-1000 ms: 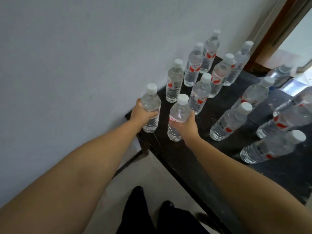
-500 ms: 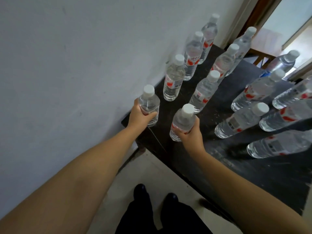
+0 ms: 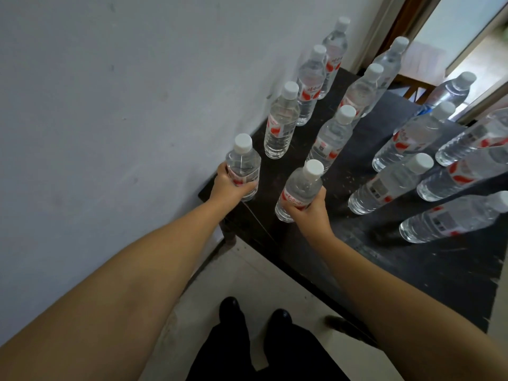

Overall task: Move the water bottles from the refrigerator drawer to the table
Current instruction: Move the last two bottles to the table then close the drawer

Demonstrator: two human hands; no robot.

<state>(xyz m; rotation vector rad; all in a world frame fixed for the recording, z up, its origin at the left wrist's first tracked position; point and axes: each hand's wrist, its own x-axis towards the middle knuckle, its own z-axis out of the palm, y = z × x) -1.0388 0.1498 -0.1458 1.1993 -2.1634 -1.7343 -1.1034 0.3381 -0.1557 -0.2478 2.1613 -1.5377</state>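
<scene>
**Two bottles in hand, the rest standing on the table**

Two hands are in my view, each wrapped round one water bottle at the near corner of the dark table (image 3: 439,270).

- Left hand (image 3: 229,188): fingers curled round the lower body of the left bottle (image 3: 243,166), which is upright, white cap up, just beside the grey wall (image 3: 110,105). I cannot tell whether its base touches the tabletop.
- Right hand (image 3: 309,209): fingers and thumb grip the lower half of the right bottle (image 3: 299,191), which tilts slightly; base at or just above the table surface, I cannot say which.
- Row by the wall: three bottles, nearest of them (image 3: 281,125), all upright.
- Second row: three more, nearest (image 3: 331,138).
- Right side: further bottles (image 3: 390,185) standing near one another, red-and-white labels, white caps.
- Below the table edge: pale floor (image 3: 261,284), my dark shoes (image 3: 231,306) and trousers.
</scene>
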